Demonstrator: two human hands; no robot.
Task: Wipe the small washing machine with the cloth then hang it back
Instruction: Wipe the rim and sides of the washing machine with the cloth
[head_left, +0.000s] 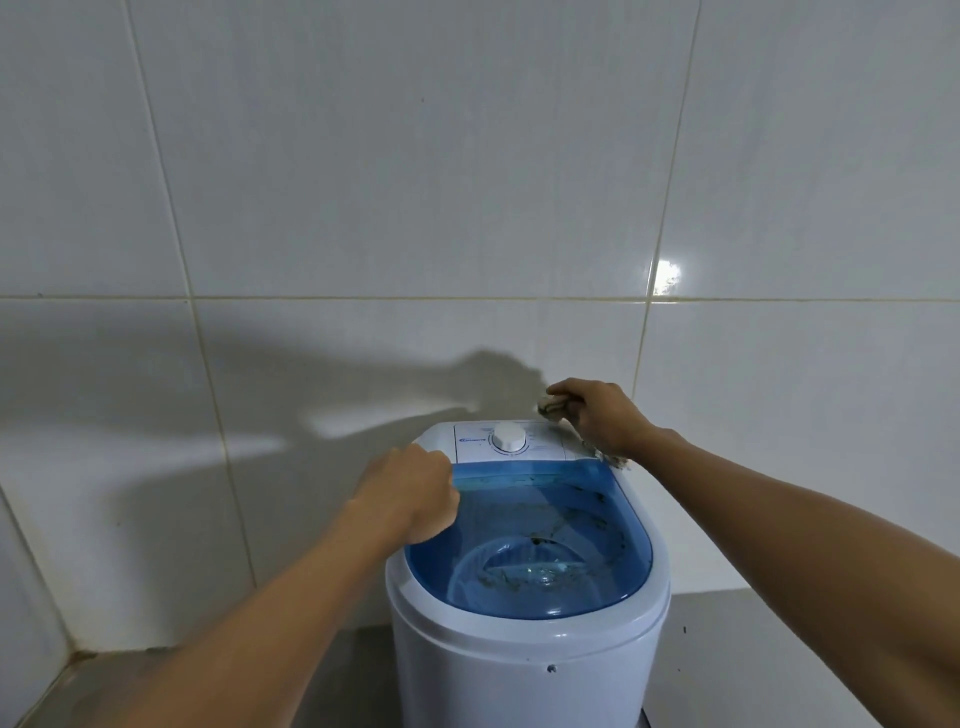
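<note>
White wall tiles (363, 182) fill the top; right hand (605, 415) rubs a bunched cloth (553, 405) on the washing machine (524, 639) panel, left hand (410, 493) curled on its edge (hanging still to do).

Single head-worn view, looking forward and slightly down, close above the small washing machine (527, 561) at lower centre, facing the tiled wall (363, 182).

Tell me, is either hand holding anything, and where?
The right hand grips a bunched cloth around its middle, ends poking out. The left hand rests closed on the washing machine lid's edge, holding nothing visible.
</note>
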